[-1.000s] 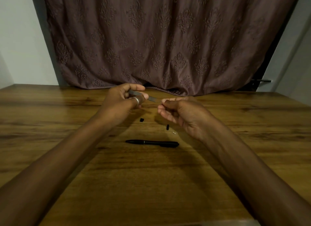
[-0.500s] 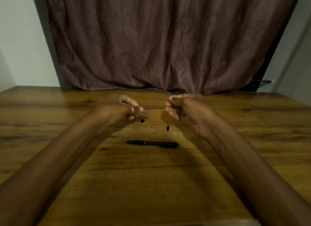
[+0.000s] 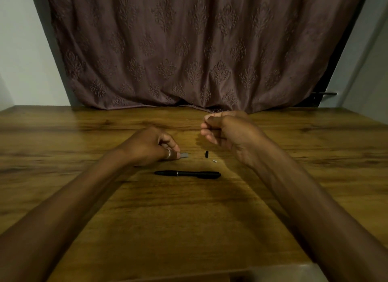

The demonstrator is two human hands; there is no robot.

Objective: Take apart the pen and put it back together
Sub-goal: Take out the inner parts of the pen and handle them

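Note:
My left hand (image 3: pixel 154 146), with a ring on one finger, rests low on the wooden table (image 3: pixel 189 218), its fingers closed on a grey pen part (image 3: pixel 184 155) whose end sticks out to the right. My right hand (image 3: pixel 226 130) hovers above the table with curled fingers; whether anything is inside it is hidden. A black pen (image 3: pixel 188 174) lies flat in front of both hands. A small black piece (image 3: pixel 207 154) and a tiny pale piece (image 3: pixel 214 161) lie between the hands.
A brown patterned curtain (image 3: pixel 189 50) hangs behind the table's far edge. A dark handle (image 3: pixel 324 94) shows at the back right. Pale walls stand on both sides.
My left hand has come down from in front of the curtain to the table with the grey part. My right hand drew back slightly to the right. The small black piece near the left hand is now hidden.

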